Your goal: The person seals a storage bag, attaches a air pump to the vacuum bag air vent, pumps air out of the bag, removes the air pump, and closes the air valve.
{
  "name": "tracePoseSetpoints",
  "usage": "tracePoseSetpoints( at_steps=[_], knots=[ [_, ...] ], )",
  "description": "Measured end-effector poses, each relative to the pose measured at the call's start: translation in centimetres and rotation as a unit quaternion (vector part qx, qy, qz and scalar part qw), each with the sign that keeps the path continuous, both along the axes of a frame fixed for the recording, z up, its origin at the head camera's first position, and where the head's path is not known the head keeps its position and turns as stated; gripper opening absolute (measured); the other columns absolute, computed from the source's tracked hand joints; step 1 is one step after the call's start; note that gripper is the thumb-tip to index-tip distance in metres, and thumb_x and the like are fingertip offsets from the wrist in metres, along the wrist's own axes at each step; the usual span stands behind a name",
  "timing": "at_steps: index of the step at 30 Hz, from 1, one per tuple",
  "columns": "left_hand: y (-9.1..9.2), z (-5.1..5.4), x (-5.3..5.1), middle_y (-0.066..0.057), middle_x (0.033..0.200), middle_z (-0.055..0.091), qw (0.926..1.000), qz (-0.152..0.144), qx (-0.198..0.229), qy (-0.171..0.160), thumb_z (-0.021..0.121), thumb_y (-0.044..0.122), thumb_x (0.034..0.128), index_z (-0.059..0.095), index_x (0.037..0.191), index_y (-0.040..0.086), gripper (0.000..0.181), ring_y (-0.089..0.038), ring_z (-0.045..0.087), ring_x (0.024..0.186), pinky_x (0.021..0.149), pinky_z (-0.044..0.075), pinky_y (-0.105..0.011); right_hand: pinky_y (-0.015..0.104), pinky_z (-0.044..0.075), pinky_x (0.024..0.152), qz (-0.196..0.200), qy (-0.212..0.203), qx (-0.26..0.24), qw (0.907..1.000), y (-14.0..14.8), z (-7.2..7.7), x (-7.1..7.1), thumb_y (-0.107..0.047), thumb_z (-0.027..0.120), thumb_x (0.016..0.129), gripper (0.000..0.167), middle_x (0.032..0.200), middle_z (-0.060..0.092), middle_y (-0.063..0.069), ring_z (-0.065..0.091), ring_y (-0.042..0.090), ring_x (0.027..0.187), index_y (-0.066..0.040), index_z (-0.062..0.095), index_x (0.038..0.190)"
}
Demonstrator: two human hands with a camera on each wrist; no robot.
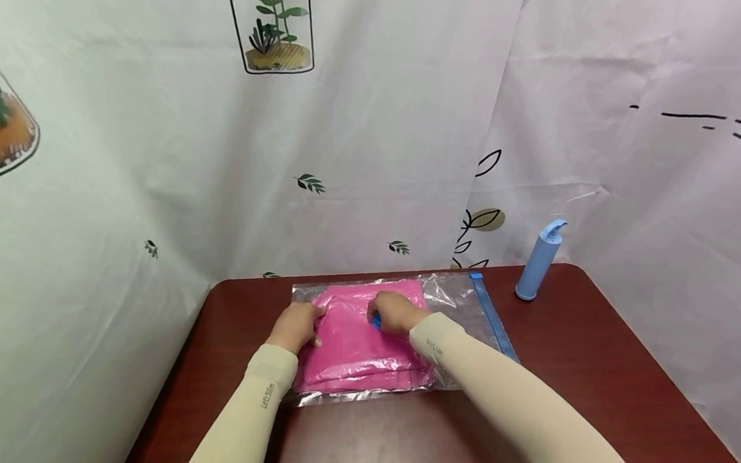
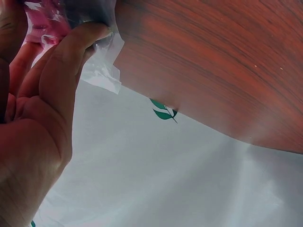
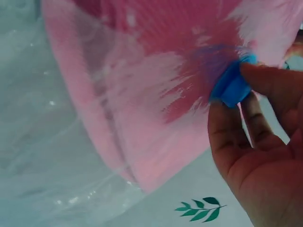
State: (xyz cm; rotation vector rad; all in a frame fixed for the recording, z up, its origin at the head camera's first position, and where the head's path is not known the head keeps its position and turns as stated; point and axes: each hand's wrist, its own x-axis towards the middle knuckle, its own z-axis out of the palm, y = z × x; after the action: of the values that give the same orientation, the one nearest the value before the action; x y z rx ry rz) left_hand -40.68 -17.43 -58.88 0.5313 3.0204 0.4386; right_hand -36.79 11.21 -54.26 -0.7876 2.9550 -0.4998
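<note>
A clear plastic vacuum storage bag (image 1: 453,295) lies flat on the table with folded pink fabric (image 1: 356,345) inside it. My right hand (image 1: 397,312) pinches a small blue valve cap (image 3: 231,87) on the bag's upper face between thumb and fingers. At the bag's left edge, my left hand (image 1: 296,325) holds the plastic beside the fabric, its fingers bent against the film in the left wrist view. Along the bag's right end runs a blue zip strip (image 1: 494,315), with a blue slider (image 1: 476,275) at its far corner.
A light blue hand pump (image 1: 539,265) stands upright at the back right of the dark red wooden table (image 1: 368,446). White cloth walls (image 1: 378,117) with printed plants close in behind and at both sides.
</note>
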Motion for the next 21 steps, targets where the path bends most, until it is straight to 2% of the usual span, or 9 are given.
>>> tracePoseSetpoints(
  at_steps=[2, 4, 7, 11, 13, 15, 18, 19, 21],
  knots=[
    [-0.1, -0.4, -0.3, -0.014, 0.113, 0.085, 1.0000, -0.004, -0.005, 0.005, 0.109, 0.029, 0.0614, 0.079, 0.146, 0.020, 0.090, -0.025, 0.068, 0.088, 0.082, 0.063, -0.047, 0.044, 0.063, 0.103, -0.010, -0.015, -0.012, 0.9998, 0.4, -1.2, -1.2, -0.004, 0.079, 0.085, 0.034, 0.116, 0.079, 0.011, 0.075, 0.029, 0.107, -0.015, 0.082, 0.118],
    [-0.2, -0.7, -0.6, -0.015, 0.115, 0.085, 0.9999, -0.006, -0.006, 0.007, 0.109, 0.030, 0.0618, 0.079, 0.147, 0.020, 0.091, -0.025, 0.069, 0.088, 0.082, 0.064, -0.047, 0.046, 0.064, 0.099, -0.032, 0.007, -0.009, 0.9994, 0.7, -2.6, -2.1, -0.018, 0.080, 0.088, 0.034, 0.117, 0.079, 0.010, 0.075, 0.029, 0.106, -0.015, 0.079, 0.122],
    [-0.3, -0.7, -0.6, -0.015, 0.116, 0.085, 0.9999, -0.005, -0.007, 0.008, 0.109, 0.032, 0.0621, 0.078, 0.147, 0.021, 0.091, -0.024, 0.069, 0.088, 0.083, 0.064, -0.046, 0.042, 0.065, 0.082, -0.060, 0.047, 0.035, 0.9965, 0.8, -3.9, -3.1, -0.032, 0.079, 0.092, 0.022, 0.098, 0.078, 0.005, 0.072, 0.023, 0.087, -0.014, 0.077, 0.105],
    [-0.3, -0.5, -0.6, -0.015, 0.119, 0.085, 1.0000, 0.000, -0.006, 0.003, 0.109, 0.033, 0.0626, 0.078, 0.148, 0.022, 0.091, -0.024, 0.069, 0.089, 0.083, 0.064, -0.045, 0.041, 0.063, 0.073, -0.059, 0.064, 0.082, 0.9928, 0.0, -4.0, -2.7, -0.026, 0.082, 0.092, 0.015, 0.082, 0.073, 0.002, 0.064, 0.019, 0.073, -0.014, 0.073, 0.088],
    [-0.4, -0.5, -0.5, -0.014, 0.118, 0.085, 1.0000, 0.002, -0.006, 0.002, 0.109, 0.033, 0.0623, 0.078, 0.148, 0.023, 0.092, -0.024, 0.069, 0.089, 0.082, 0.064, -0.045, 0.043, 0.065, 0.077, -0.052, 0.069, 0.080, 0.9931, -0.3, -3.7, -2.5, -0.022, 0.085, 0.088, 0.014, 0.088, 0.075, 0.002, 0.066, 0.019, 0.078, -0.014, 0.077, 0.095],
    [-0.5, -0.7, -0.6, -0.014, 0.117, 0.084, 1.0000, 0.002, -0.007, 0.001, 0.110, 0.031, 0.0622, 0.078, 0.148, 0.023, 0.092, -0.025, 0.068, 0.088, 0.081, 0.063, -0.044, 0.044, 0.064, 0.076, -0.039, 0.078, 0.062, 0.9942, -0.2, -3.4, -2.4, -0.018, 0.084, 0.082, 0.022, 0.093, 0.076, 0.004, 0.068, 0.021, 0.081, -0.014, 0.079, 0.103],
    [-0.4, -0.6, -0.6, -0.013, 0.115, 0.083, 0.9999, 0.007, -0.001, -0.009, 0.110, 0.029, 0.0629, 0.076, 0.150, 0.024, 0.093, -0.025, 0.067, 0.088, 0.079, 0.062, -0.043, 0.047, 0.066, 0.086, -0.036, 0.060, 0.028, 0.9971, 0.2, 0.5, 0.1, -0.015, 0.084, 0.084, 0.037, 0.110, 0.078, 0.011, 0.073, 0.028, 0.095, -0.010, 0.080, 0.121],
    [-0.3, -0.6, -0.5, -0.014, 0.116, 0.082, 0.9999, 0.010, 0.003, -0.012, 0.110, 0.028, 0.0627, 0.076, 0.150, 0.025, 0.094, -0.026, 0.068, 0.089, 0.080, 0.061, -0.044, 0.045, 0.066, 0.088, -0.028, 0.066, 0.002, 0.9974, 1.4, 0.5, 0.0, -0.019, 0.085, 0.087, 0.039, 0.113, 0.077, 0.010, 0.073, 0.027, 0.098, -0.011, 0.080, 0.125],
    [-0.3, -0.4, -0.4, -0.014, 0.117, 0.082, 0.9997, 0.014, 0.007, -0.021, 0.110, 0.028, 0.0631, 0.076, 0.150, 0.026, 0.094, -0.026, 0.068, 0.090, 0.080, 0.061, -0.043, 0.047, 0.066, 0.096, -0.043, 0.047, -0.029, 0.9976, 2.8, 4.0, 2.1, -0.017, 0.085, 0.091, 0.040, 0.121, 0.077, 0.014, 0.074, 0.029, 0.106, -0.006, 0.079, 0.129]
  ],
)
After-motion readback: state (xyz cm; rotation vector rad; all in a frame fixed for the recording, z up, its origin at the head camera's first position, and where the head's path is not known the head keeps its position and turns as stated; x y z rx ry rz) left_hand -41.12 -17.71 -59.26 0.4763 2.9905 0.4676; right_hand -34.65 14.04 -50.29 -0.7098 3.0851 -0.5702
